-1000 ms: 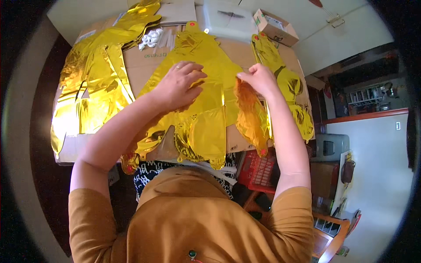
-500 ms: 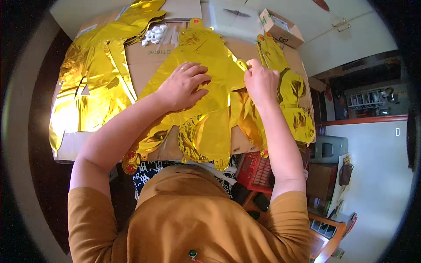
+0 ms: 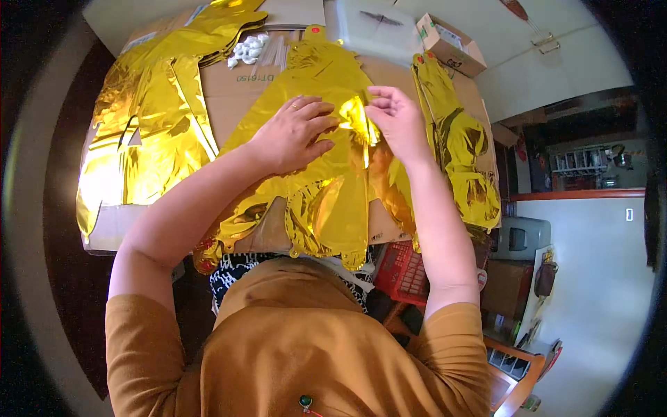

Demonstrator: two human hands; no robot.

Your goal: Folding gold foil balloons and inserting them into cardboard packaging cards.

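A flat, uninflated gold foil balloon (image 3: 306, 90) lies spread on cardboard in front of me, its upper part narrowing to a tab with a red dot. My left hand (image 3: 295, 134) rests on its middle, fingers spread and slightly bent. Beside it my right hand (image 3: 401, 125) is at the balloon's right edge, where a shiny flap is folded inward. Its thumb touches or nearly touches that flap, and its fingers are loosely bent, apart from the thumb. The foil's lower lobes hang over the near edge by my waist.
More gold foil balloons (image 3: 153, 118) lie stacked at left, others (image 3: 462, 142) at right. Behind are white lumps (image 3: 248, 50), clear thin strips (image 3: 273, 57), a clear plastic sheet (image 3: 368, 31) and a small open carton (image 3: 451, 45). A red crate (image 3: 403, 274) stands below the table's right side.
My right hand has moved left, from gripping the balloon's right edge, and its fingers have loosened. That edge is now folded inward. The left hand stays in place.
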